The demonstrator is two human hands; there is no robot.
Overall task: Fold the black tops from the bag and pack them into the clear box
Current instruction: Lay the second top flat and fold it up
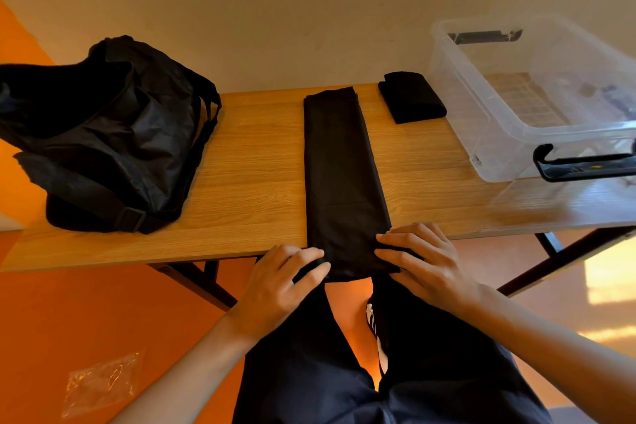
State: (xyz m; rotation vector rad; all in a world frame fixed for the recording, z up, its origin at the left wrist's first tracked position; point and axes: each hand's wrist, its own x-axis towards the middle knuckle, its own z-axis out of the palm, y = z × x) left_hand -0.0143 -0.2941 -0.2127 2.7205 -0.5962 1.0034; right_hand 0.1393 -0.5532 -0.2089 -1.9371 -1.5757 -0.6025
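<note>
Top (pixel 344 165) in left hand (pixel 278 282), right hand (pixel 423 262)

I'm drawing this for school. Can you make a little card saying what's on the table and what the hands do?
table: wooden
long black top: folded into a strip, in the middle
left hand: grips its near left corner
right hand: grips its near right corner
clear box: right side, no lid
small folded top: beside the clear box
bag: black, left side
</note>
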